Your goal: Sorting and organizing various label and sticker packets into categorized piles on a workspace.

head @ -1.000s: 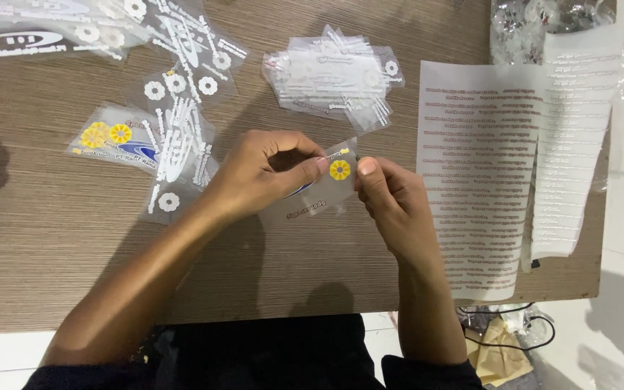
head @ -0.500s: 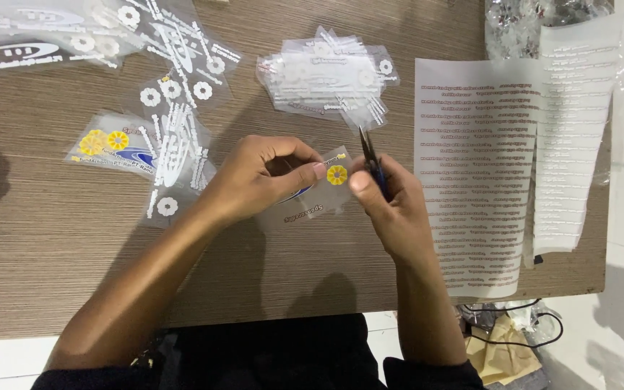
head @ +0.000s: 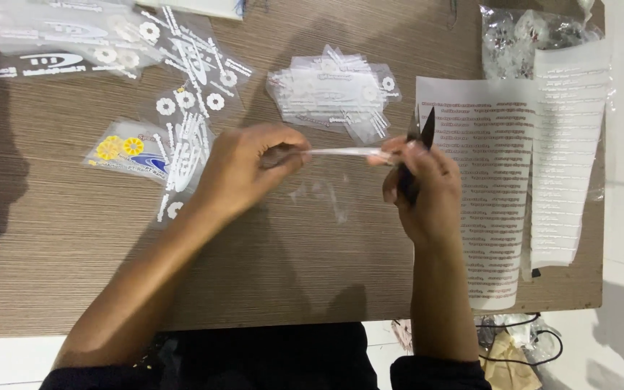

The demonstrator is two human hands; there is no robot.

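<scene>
Left hand (head: 243, 170) is pinching one end of a clear plastic strip (head: 341, 152), fingers clamped. Right hand (head: 420, 184) is gripping the other end plus black tweezers (head: 422, 137), whose tips are pointing up past its fingertips.

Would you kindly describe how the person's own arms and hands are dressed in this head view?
Both forearms are bare from wrist to elbow. The left hand and right hand wear no gloves, and no rings, watch or bracelet show. Dark, seemingly black, clothing appears only at the bottom edge, near the elbows; whether it forms short sleeves cannot be told.
</scene>
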